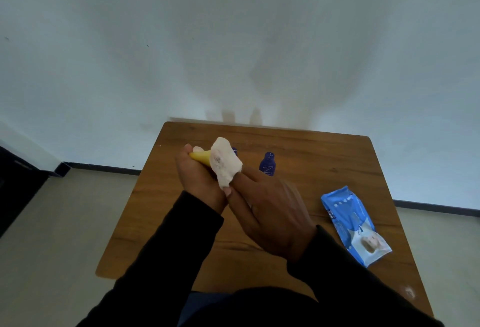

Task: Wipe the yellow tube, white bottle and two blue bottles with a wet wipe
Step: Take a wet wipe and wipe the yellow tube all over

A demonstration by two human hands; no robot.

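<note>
Our left hand [200, 178] is raised over the table [324, 170] with its fingers curled round the yellow tube [200, 157], whose end pokes out just past the fingertips. Our right hand [270, 212] reaches in beside it, fingers extended, pressing the wet wipe [224, 164] against the tube. Beyond the fingers one blue bottle [268, 164] stands upright and another [235, 150] peeks from behind the wipe, while the blue wipes pack [354, 225] lies right of our right hand.
</note>
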